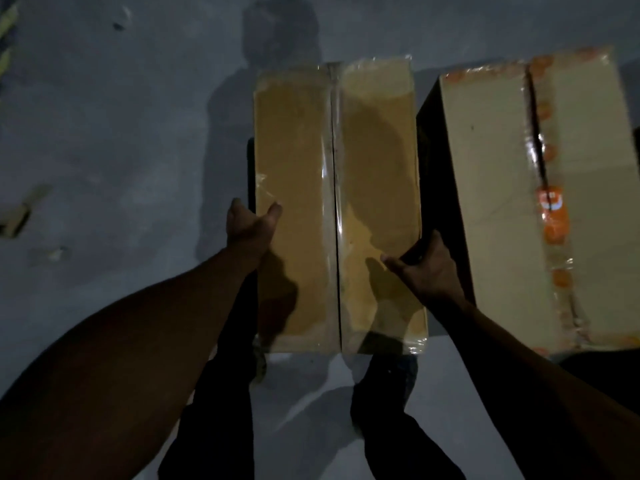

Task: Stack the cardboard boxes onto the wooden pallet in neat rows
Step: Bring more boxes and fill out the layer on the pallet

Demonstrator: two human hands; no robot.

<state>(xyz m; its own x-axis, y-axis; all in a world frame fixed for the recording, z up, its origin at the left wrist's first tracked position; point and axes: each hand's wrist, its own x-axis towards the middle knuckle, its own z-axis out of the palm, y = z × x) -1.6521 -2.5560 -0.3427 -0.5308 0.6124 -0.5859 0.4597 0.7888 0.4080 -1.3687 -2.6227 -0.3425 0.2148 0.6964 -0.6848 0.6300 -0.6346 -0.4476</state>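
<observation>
The left hand (250,226) grips the left edge of a cardboard box (339,206), with the thumb lying on the top face and the other fingers going down the side, where they are hidden. The right hand (424,268) holds the right edge of the same box in a similar way: the thumb points inward over the top, and the fingers curl over the edge into the dark gap beside it. Both bare forearms reach forward from the bottom corners of the view.

The box is long and brown, and it is sealed with clear tape (333,202) along the middle seam and around the ends. It is in front of the person, above dark trouser legs (221,393). I cannot tell if it rests on something or is carried.

Just to the right, with a dark gap between, there is a second cardboard box (512,202), paler in colour. Its seam is closed with orange printed tape (551,216); one white mark shows on the tape, but it is too blurred to read.

Under everything is a grey floor (121,150), where the shadow of the person falls beyond the box. A small scrap of cardboard (20,213) lies on the floor at the far left.
</observation>
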